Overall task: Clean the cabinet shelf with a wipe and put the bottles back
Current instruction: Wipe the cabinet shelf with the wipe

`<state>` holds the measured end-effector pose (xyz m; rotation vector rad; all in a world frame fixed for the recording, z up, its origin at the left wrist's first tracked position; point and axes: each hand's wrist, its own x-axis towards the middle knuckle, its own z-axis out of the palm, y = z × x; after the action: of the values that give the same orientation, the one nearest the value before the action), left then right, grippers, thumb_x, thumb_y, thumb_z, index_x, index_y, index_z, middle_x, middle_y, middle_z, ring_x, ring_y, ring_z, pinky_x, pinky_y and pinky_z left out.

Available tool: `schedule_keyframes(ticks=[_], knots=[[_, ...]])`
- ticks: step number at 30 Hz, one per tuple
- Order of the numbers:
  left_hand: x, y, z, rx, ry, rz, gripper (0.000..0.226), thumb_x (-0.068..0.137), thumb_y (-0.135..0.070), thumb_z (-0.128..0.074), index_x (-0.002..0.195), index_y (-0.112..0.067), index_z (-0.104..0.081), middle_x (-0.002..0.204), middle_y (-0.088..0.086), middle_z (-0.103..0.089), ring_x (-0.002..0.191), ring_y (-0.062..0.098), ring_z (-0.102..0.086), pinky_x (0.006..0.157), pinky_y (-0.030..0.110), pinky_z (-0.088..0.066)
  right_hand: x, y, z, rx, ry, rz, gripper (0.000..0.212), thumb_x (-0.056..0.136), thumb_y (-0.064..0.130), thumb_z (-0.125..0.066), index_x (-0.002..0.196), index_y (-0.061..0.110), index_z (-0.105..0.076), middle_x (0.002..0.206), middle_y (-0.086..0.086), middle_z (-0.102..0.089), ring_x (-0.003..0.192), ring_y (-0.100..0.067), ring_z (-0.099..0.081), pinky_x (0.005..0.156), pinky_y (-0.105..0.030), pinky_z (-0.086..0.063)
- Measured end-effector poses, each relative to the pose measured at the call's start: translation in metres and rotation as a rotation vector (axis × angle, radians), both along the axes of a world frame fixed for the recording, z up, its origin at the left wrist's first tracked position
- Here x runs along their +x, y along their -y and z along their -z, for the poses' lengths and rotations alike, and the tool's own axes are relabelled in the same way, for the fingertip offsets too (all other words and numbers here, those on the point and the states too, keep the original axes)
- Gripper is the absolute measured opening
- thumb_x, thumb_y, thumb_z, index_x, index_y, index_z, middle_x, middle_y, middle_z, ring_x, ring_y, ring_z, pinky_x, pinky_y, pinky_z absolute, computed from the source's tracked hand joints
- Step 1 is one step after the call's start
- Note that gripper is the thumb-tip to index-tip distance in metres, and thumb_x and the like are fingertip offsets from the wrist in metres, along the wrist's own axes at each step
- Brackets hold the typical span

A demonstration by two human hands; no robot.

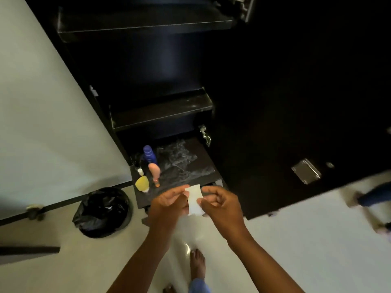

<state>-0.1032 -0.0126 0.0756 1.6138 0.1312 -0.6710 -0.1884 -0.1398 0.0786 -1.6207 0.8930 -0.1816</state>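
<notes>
Pale glossy floor (296,250) underfoot, dim light, a tall black cabinet (275,102) standing open ahead of you. Its door (296,144) swings out to your right, with a metal hinge plate (306,171) catching the light on its inner face.

Upper shelf (146,26) and middle shelf (163,112): dark and bare as far as the dimness lets you tell. Bottom shelf (203,159): bottles grouped at its left front. Blue bottle (149,155) stands furthest back. Pink bottle (154,172) lies just in front of it, its cap toward you. Yellow bottle (142,184) sits nearest the shelf edge, with a small white-capped bottle (140,171) just behind it. Crinkled clear plastic sheet (179,159) covers the shelf beside them.

Both of your hands are raised in front of the bottom shelf, sharing the wipe (194,200). Left hand (169,205): grip pinched closed on the wipe's left edge, thumb and fingertips meeting. Right hand (220,205): grip likewise closed on the right edge, thumb on top. The wipe is a small white folded rectangle, held upright between the two hands, clear of the shelf.

Bin lined with a black bag (103,211) sits on the floor left of the cabinet, against the pale wall (42,102). Your bare foot (197,264) shows below your forearms.
</notes>
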Motion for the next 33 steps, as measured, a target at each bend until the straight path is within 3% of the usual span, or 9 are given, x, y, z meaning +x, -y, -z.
schedule_keyframes(ticks=[3, 5, 8, 12, 14, 18, 23, 26, 33], knots=[[0.025, 0.016, 0.027, 0.080, 0.071, 0.010, 0.005, 0.087, -0.044, -0.075, 0.088, -0.041, -0.079, 0.091, 0.001, -0.081, 0.091, 0.027, -0.079, 0.085, 0.048, -0.064, 0.040, 0.018, 0.034, 0.081, -0.074, 0.059, 0.011, 0.087, 0.011, -0.082, 0.095, 0.018, -0.079, 0.093, -0.001, -0.079, 0.089, -0.020, -0.076, 0.085, -0.041, -0.065], [0.040, 0.029, 0.048, 0.159, 0.108, 0.087, 0.008, 0.096, -0.035, -0.070, 0.089, -0.036, -0.074, 0.091, -0.003, -0.079, 0.099, 0.023, -0.077, 0.090, 0.036, -0.063, 0.069, 0.033, 0.058, 0.056, -0.093, 0.079, 0.007, 0.087, 0.008, -0.080, 0.085, 0.014, -0.079, 0.082, -0.004, -0.078, 0.083, -0.025, -0.076, 0.081, -0.038, -0.065], [0.054, 0.048, 0.080, 0.413, 0.261, 0.318, 0.027, 0.105, -0.032, -0.058, 0.131, -0.032, -0.063, 0.128, -0.009, -0.070, 0.124, 0.012, -0.066, 0.097, 0.014, -0.045, 0.115, 0.056, 0.092, -0.074, -0.134, 0.088, 0.012, 0.087, 0.007, -0.079, 0.077, 0.014, -0.073, 0.073, 0.000, -0.070, 0.072, -0.020, -0.069, 0.068, -0.031, -0.060], [0.065, 0.062, 0.119, 0.695, 0.586, 0.548, 0.066, 0.103, -0.039, -0.058, 0.161, -0.023, -0.031, 0.159, -0.001, -0.046, 0.145, 0.015, -0.046, 0.116, 0.023, -0.036, 0.182, 0.081, 0.133, -0.292, -0.218, 0.047, 0.004, 0.087, 0.014, -0.075, 0.087, 0.018, -0.076, 0.082, -0.001, -0.074, 0.077, -0.017, -0.069, 0.065, -0.024, -0.052], [0.069, 0.066, 0.137, 0.834, 0.639, 0.624, 0.074, 0.093, -0.038, -0.070, 0.158, -0.020, -0.039, 0.157, 0.003, -0.049, 0.146, 0.021, -0.047, 0.120, 0.031, -0.038, 0.215, 0.091, 0.152, -0.420, -0.238, 0.009, 0.006, 0.089, 0.017, -0.073, 0.085, 0.021, -0.076, 0.085, -0.002, -0.076, 0.081, -0.020, -0.070, 0.067, -0.023, -0.045], [0.078, 0.065, 0.164, 0.913, 0.648, 0.672, 0.081, 0.062, -0.035, -0.092, 0.135, -0.017, -0.065, 0.140, 0.010, -0.064, 0.127, 0.030, -0.065, 0.103, 0.042, -0.054, 0.271, 0.113, 0.173, -0.678, -0.136, -0.105, 0.007, 0.089, 0.014, -0.069, 0.089, 0.019, -0.073, 0.096, -0.003, -0.072, 0.084, -0.025, -0.066, 0.069, -0.030, -0.048], [0.075, 0.052, 0.194, 0.878, 0.705, 0.663, 0.059, 0.069, -0.031, -0.079, 0.126, -0.018, -0.066, 0.138, 0.009, -0.060, 0.126, 0.032, -0.060, 0.097, 0.042, -0.059, 0.288, 0.129, 0.195, -1.018, -0.102, -0.368, 0.018, 0.083, 0.008, -0.072, 0.099, 0.014, -0.077, 0.098, -0.010, -0.070, 0.097, -0.032, -0.064, 0.084, -0.039, -0.055], [0.072, 0.051, 0.198, 0.887, 0.689, 0.674, 0.056, 0.071, -0.036, -0.077, 0.124, -0.021, -0.066, 0.139, 0.007, -0.060, 0.124, 0.031, -0.061, 0.094, 0.041, -0.060, 0.265, 0.122, 0.206, -1.065, -0.171, -0.581, 0.028, 0.082, 0.008, -0.069, 0.110, 0.012, -0.075, 0.111, -0.007, -0.068, 0.103, -0.028, -0.061, 0.089, -0.040, -0.055], [0.080, 0.051, 0.197, 0.892, 0.731, 0.629, 0.048, 0.074, -0.034, -0.076, 0.120, -0.020, -0.068, 0.125, 0.005, -0.064, 0.109, 0.025, -0.065, 0.081, 0.036, -0.058, 0.263, 0.107, 0.211, -1.086, -0.147, -0.506, 0.030, 0.090, 0.012, -0.062, 0.118, 0.010, -0.073, 0.113, -0.008, -0.068, 0.102, -0.028, -0.064, 0.095, -0.041, -0.052]])
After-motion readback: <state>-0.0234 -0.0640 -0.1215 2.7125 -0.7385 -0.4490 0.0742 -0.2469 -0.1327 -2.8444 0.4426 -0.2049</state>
